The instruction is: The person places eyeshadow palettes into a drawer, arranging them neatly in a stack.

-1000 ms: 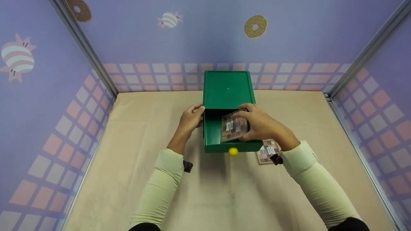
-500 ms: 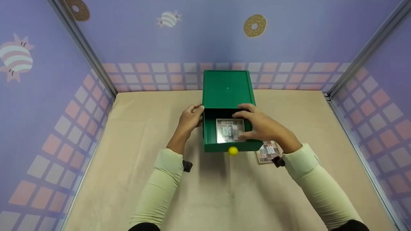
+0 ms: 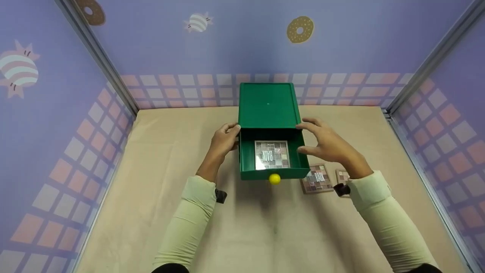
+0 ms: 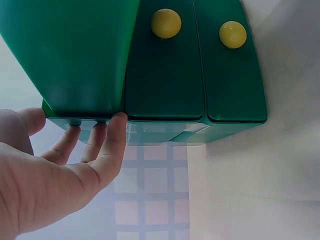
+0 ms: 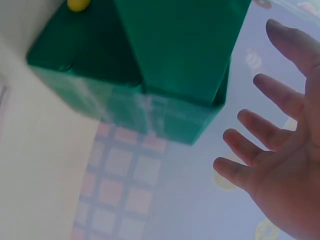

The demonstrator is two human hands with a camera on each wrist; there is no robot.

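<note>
A green drawer cabinet stands at the back with its top drawer pulled out; a yellow ball knob is on the front. Inside the drawer lies a square eyeshadow palette, flat and face up. My left hand rests at the cabinet's left front corner; in the left wrist view its fairly straight fingers touch the side edge, thumb near the top corner. My right hand is at the drawer's right side, fingers spread, holding nothing. Its fingers stand apart from the cabinet in the right wrist view.
Two more palettes lie on the beige table cloth at right: one palette beside the drawer, another palette partly hidden by the right wrist. Two lower drawers with yellow knobs are closed. Patterned walls surround the table.
The palette went from tilted under my right hand to flat in the drawer, let go. My right hand has drawn back rightward out of the drawer. My left hand stays put.
</note>
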